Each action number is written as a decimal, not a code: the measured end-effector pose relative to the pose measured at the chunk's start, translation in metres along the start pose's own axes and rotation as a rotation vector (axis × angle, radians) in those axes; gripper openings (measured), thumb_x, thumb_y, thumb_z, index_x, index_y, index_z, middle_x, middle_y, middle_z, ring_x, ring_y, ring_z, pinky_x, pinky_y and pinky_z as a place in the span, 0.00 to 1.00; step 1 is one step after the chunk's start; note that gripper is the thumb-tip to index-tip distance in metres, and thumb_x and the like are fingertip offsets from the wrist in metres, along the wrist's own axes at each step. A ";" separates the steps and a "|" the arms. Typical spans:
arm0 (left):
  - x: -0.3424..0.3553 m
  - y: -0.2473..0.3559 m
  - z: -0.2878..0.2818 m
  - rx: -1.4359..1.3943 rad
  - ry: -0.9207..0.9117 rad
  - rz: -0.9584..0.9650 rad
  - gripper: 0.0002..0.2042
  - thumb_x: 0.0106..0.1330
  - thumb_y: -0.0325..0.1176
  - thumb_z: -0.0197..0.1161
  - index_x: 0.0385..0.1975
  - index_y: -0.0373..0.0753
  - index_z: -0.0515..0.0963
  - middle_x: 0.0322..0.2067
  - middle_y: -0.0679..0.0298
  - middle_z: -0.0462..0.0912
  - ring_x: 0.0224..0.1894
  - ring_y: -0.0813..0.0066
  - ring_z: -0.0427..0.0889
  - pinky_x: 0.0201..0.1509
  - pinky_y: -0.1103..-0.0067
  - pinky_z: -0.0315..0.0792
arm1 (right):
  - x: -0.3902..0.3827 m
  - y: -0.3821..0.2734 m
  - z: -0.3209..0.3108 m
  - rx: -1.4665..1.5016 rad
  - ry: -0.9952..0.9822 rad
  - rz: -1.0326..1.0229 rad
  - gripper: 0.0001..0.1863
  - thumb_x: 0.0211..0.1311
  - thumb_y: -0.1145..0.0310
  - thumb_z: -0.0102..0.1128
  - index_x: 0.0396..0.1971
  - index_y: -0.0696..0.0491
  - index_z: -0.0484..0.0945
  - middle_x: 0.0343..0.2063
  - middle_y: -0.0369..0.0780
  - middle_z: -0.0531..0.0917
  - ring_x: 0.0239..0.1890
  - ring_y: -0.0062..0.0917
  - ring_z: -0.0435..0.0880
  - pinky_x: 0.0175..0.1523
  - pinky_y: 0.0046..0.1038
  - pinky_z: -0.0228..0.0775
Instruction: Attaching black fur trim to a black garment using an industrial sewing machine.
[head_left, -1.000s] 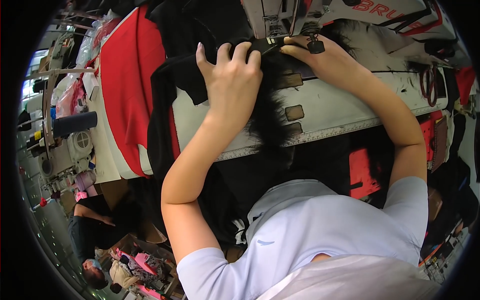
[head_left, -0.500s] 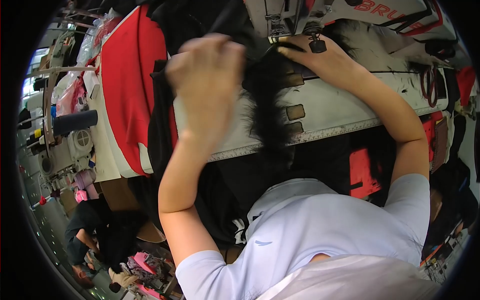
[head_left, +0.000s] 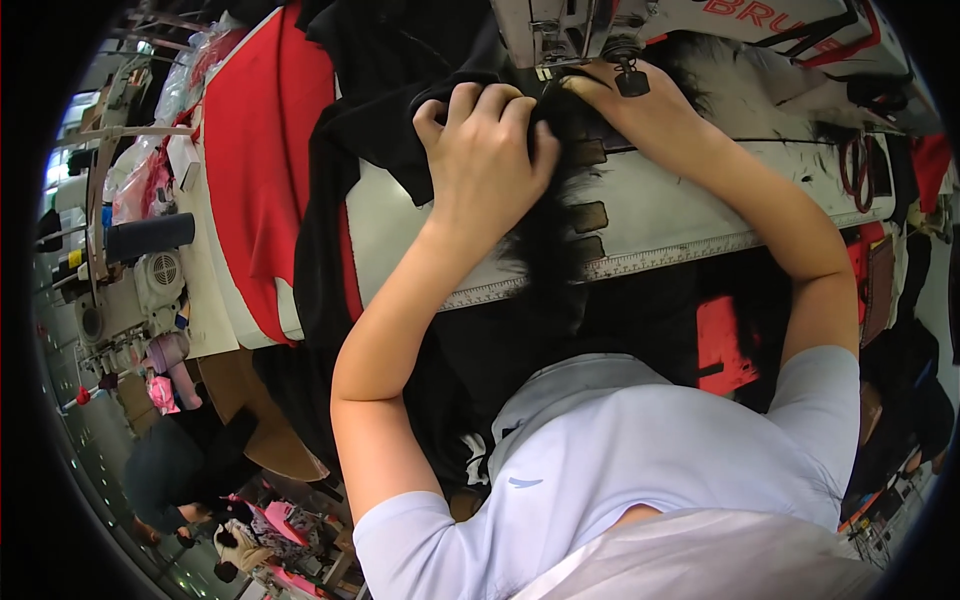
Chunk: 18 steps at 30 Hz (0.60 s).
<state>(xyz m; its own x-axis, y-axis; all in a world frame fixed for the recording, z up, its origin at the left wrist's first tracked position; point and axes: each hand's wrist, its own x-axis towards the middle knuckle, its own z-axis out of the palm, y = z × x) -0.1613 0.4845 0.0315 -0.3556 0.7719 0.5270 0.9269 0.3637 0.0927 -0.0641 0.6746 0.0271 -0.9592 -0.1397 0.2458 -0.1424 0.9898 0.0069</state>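
My left hand has curled fingers gripping the edge of a black cloth just left of the sewing machine's needle area. Beside the presser foot, my right hand pinches the upper end of a black fur strip. A round machine part partly covers those fingers. The strip runs down across the white machine bed and over its front edge. Over the needle area stands the head of the sewing machine.
Red cloth lies left of the black cloth. A ruler tape follows the table's front edge, and loose black fluff dots the bed. A red-and-black piece sits below the edge. At lower left, another person bends near a cardboard box.
My left hand, blurred and raised before, has moved right and closed on the black cloth, which is now bunched toward the needle. My right hand stays by the presser foot.
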 end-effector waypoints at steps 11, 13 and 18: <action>-0.003 -0.003 0.010 0.119 0.094 0.055 0.08 0.51 0.35 0.68 0.30 0.46 0.78 0.35 0.73 0.79 0.43 0.74 0.75 0.56 0.66 0.55 | -0.003 0.008 0.004 -0.137 0.048 -0.134 0.20 0.56 0.71 0.58 0.51 0.50 0.77 0.49 0.36 0.80 0.53 0.22 0.78 0.51 0.23 0.71; -0.006 -0.005 0.008 0.157 0.085 0.082 0.08 0.51 0.36 0.68 0.29 0.46 0.78 0.35 0.74 0.79 0.43 0.75 0.75 0.56 0.66 0.55 | -0.002 0.009 0.008 0.021 0.140 -0.089 0.18 0.57 0.70 0.60 0.49 0.51 0.77 0.46 0.36 0.81 0.49 0.23 0.80 0.49 0.23 0.72; -0.007 -0.009 0.004 0.185 0.035 0.144 0.06 0.52 0.35 0.68 0.28 0.47 0.78 0.35 0.76 0.79 0.43 0.77 0.75 0.58 0.64 0.55 | -0.003 0.010 0.015 -0.023 0.146 -0.051 0.12 0.61 0.68 0.62 0.43 0.55 0.77 0.39 0.36 0.83 0.41 0.24 0.84 0.44 0.22 0.74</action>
<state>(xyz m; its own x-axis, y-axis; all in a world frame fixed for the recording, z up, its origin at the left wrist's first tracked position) -0.1677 0.4777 0.0233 -0.2141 0.8053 0.5529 0.9287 0.3433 -0.1404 -0.0664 0.6848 0.0123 -0.9050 -0.1860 0.3826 -0.1829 0.9821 0.0448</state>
